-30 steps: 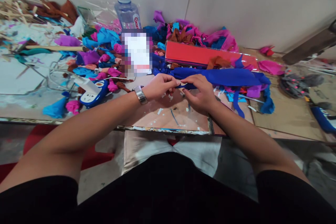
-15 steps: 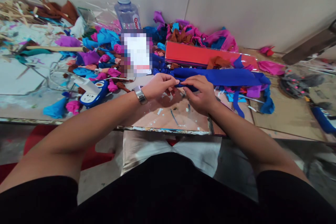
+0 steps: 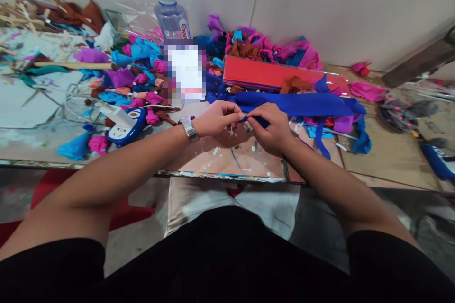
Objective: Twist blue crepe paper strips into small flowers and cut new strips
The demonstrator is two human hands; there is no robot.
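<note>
My left hand, with a metal-banded watch on the wrist, pinches the end of a small dark-blue crepe paper piece between thumb and fingers. Facing it, my right hand is closed on the same blue crepe paper piece, its fingertips almost touching the left thumb. Most of the piece is hidden by the fingers. Just behind both hands lies a long, flat strip of blue crepe paper. A narrower blue strip hangs down to the right of my right hand.
A red flat packet lies behind the blue strip. At the back stand a bottle and a blurred-out bright rectangle. Several crumpled paper pieces cover the left side, near a blue power socket with a cable. Wooden sticks lie far left.
My fingers have shifted slightly on the blue crepe paper; the left thumb sits a little lower and closer to the right fingertips. The surrounding things stay put.
</note>
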